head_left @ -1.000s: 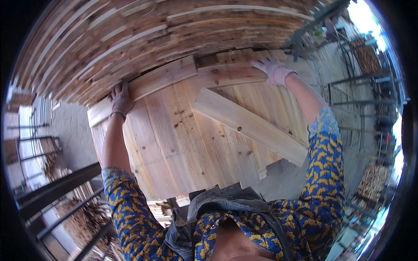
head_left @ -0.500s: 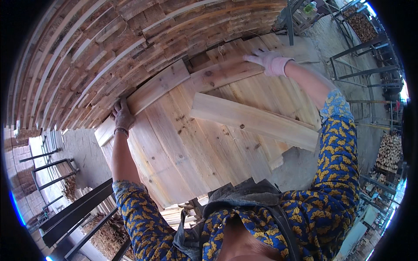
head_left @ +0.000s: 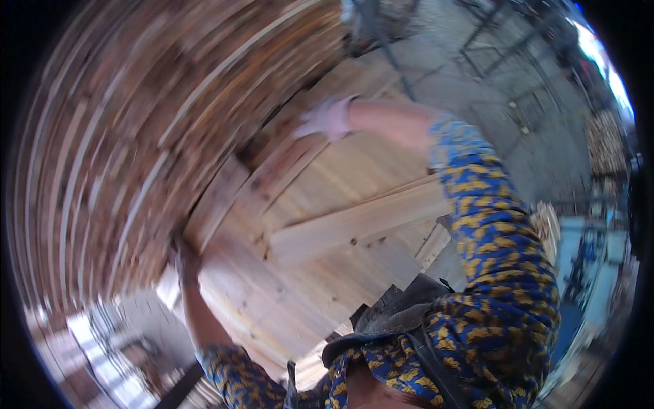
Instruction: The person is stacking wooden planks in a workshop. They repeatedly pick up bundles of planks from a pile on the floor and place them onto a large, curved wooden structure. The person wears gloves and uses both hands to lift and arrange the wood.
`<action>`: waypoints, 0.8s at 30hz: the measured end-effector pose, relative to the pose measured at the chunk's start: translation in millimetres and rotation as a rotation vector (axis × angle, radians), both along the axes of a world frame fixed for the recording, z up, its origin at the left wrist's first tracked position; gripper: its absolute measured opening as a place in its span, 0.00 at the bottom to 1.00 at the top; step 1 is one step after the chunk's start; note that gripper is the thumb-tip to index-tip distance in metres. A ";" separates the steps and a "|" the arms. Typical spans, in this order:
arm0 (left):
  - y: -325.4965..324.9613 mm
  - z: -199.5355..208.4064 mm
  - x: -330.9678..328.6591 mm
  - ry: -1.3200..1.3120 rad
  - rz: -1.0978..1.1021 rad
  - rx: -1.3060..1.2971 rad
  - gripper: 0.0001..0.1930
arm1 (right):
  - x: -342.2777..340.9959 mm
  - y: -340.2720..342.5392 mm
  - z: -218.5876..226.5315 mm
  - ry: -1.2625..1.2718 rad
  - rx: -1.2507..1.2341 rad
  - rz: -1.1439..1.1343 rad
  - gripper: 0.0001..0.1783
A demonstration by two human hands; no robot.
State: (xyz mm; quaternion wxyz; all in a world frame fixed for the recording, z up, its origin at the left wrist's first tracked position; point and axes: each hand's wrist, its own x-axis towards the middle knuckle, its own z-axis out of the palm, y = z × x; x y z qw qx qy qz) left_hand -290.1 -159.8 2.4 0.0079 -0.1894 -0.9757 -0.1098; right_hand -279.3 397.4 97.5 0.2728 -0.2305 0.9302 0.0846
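I see loose board (head_left: 357, 221) nearest, lying flat on pale wooden panel (head_left: 272, 300), long axis running lower left to upper right. Beyond it, long plank (head_left: 252, 187) at panel's far edge, same slant. Left hand (head_left: 184, 259) grips plank's lower-left end; right hand (head_left: 325, 119), in white glove, rests flat on upper stretch, fingers spread. Left fingers blurred, cannot tell. Behind, stacked timber (head_left: 136, 123).

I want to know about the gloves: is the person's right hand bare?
No, the right hand wears a pale glove as it rests on the long wooden plank.
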 end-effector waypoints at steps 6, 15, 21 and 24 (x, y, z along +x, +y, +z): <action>-11.6 -14.5 2.2 -0.159 0.407 -0.336 0.55 | -5.7 -12.7 -0.5 0.037 0.024 -0.030 0.48; -22.8 -65.9 82.6 0.160 0.706 0.005 0.33 | 176.6 -41.4 40.6 -0.015 -0.329 -0.117 0.58; 70.5 58.6 194.0 -0.567 0.515 0.961 0.28 | 242.7 -23.6 -6.6 0.172 -0.257 -0.076 0.54; 82.4 43.0 283.5 -0.526 0.547 1.209 0.33 | 245.0 -34.6 9.4 0.074 -0.293 -0.120 0.58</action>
